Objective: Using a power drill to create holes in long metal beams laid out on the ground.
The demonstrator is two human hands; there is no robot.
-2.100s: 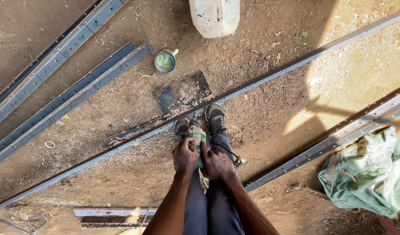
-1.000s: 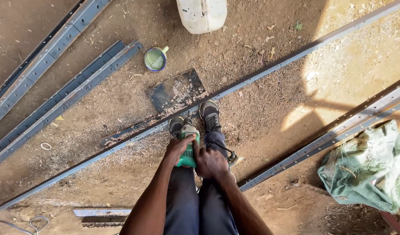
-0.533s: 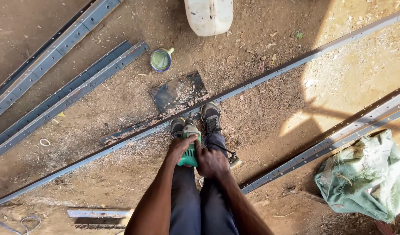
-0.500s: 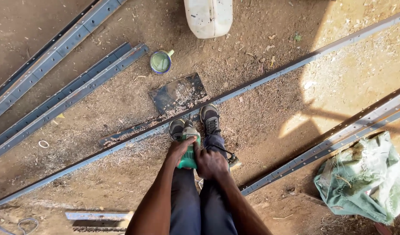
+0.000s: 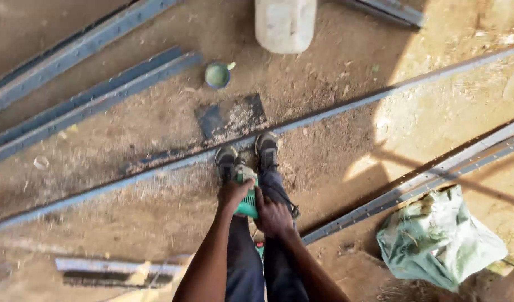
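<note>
Hands together on my green grinder: left hand and right hand both clamp it above the steel bar under my shoes.

Dirt floor bears long steel bars, a green cup, a white jug and a green sack.

Cup and, seemingly, jug beyond rail.

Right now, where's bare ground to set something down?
Open dirt right of the shoes, between the long steel bar and the right-hand bars. Crowded around both hands, left hand and right hand, gripping the green power tool.
</note>
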